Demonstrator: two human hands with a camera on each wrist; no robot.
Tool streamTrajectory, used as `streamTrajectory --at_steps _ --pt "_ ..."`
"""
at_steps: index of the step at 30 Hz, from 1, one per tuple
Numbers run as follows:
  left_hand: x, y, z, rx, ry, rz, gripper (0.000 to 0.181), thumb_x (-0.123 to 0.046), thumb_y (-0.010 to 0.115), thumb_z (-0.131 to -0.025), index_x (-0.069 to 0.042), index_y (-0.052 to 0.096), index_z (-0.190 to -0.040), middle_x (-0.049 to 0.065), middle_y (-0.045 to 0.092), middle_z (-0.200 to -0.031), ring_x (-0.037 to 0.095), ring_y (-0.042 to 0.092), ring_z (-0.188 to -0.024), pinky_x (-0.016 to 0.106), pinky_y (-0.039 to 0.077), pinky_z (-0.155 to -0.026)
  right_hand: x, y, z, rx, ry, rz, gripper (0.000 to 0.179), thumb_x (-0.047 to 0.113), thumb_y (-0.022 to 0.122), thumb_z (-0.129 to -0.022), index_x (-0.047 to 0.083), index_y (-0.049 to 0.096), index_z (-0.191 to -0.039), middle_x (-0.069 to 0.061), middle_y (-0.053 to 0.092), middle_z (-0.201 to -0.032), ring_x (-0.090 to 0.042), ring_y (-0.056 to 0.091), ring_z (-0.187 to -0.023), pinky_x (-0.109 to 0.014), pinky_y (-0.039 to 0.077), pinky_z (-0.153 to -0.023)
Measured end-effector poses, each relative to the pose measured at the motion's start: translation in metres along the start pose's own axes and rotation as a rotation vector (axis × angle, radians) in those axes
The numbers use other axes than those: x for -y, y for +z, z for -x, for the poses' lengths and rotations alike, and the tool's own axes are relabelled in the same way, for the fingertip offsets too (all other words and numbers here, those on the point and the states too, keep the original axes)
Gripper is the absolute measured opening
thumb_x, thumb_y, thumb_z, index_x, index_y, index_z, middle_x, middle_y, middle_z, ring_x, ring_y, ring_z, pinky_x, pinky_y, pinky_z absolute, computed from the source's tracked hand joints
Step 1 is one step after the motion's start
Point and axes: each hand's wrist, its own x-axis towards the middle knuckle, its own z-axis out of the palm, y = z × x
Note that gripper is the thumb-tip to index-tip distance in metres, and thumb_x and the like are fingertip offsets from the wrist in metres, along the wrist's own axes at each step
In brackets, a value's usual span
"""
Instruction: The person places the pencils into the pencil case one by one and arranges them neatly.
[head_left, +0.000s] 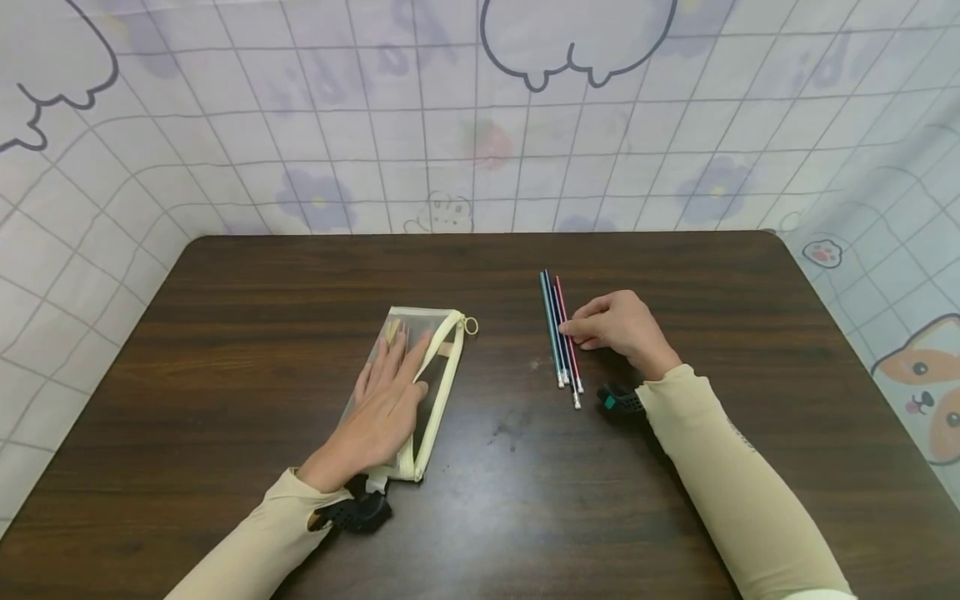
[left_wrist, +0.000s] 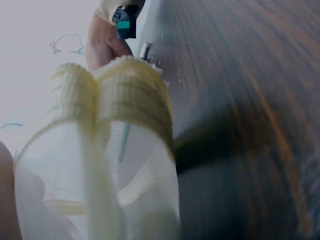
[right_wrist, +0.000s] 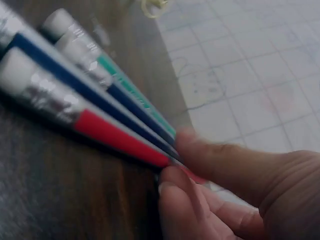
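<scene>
My left hand point(head_left: 382, 408) lies with fingers extended on a see-through zip pouch point(head_left: 433, 408) with pale yellow edging. The pouch's zip side gapes open toward the right, a ring pull point(head_left: 471, 326) at its far corner. In the left wrist view the yellow zip edge point(left_wrist: 132, 95) stands up close to the camera. My right hand point(head_left: 618, 329) pinches the red pencil point(right_wrist: 120, 137) between thumb and fingertips. Beside it on the table lie dark blue pencils point(right_wrist: 135, 107) and a green pencil point(head_left: 551, 329), side by side, white erasers toward me.
The dark wooden table point(head_left: 262, 350) runs back to a wall covering point(head_left: 360, 150) with a grid and cartoon print. Black wrist cameras point(head_left: 363, 512) sit under both wrists. Pouch and pencils lie apart, with table surface between them.
</scene>
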Motion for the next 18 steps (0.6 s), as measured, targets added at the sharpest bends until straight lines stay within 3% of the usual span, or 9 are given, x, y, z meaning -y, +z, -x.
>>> streamTrajectory --at_steps 7,11,18 --pt "-0.0003 -0.0008 0.0004 0.002 0.002 -0.002 0.062 -0.023 0.028 -0.110 -0.030 0.009 -0.168 0.010 -0.004 -0.177 0.038 -0.011 -0.164 0.071 -0.001 -0.124 0.0067 0.0025 0.0036 -0.038 0.021 0.163 0.028 0.028 0.079 -0.090 0.007 0.078 -0.110 -0.007 0.080 -0.093 -0.016 0.073 -0.075 -0.031 0.059 -0.074" --pt "-0.0007 -0.0010 0.0000 0.000 0.000 -0.006 0.062 -0.023 0.029 -0.109 -0.029 0.010 -0.168 0.010 -0.004 -0.177 0.038 -0.011 -0.164 0.071 0.000 -0.124 0.0076 0.0029 0.0049 -0.042 0.035 0.189 0.022 0.028 0.077 -0.092 0.010 0.080 -0.104 -0.002 0.079 -0.083 -0.019 0.069 -0.072 -0.031 0.056 -0.069" --pt "-0.0014 -0.0008 0.0002 -0.003 -0.002 -0.004 0.062 -0.024 0.030 -0.109 -0.029 0.012 -0.168 0.009 -0.004 -0.177 0.038 -0.010 -0.164 0.070 0.000 -0.124 0.0081 0.0050 0.0058 -0.047 0.036 0.202 0.020 0.027 0.073 -0.093 0.010 0.080 -0.103 -0.004 0.078 -0.083 -0.021 0.065 -0.070 -0.031 0.053 -0.066"
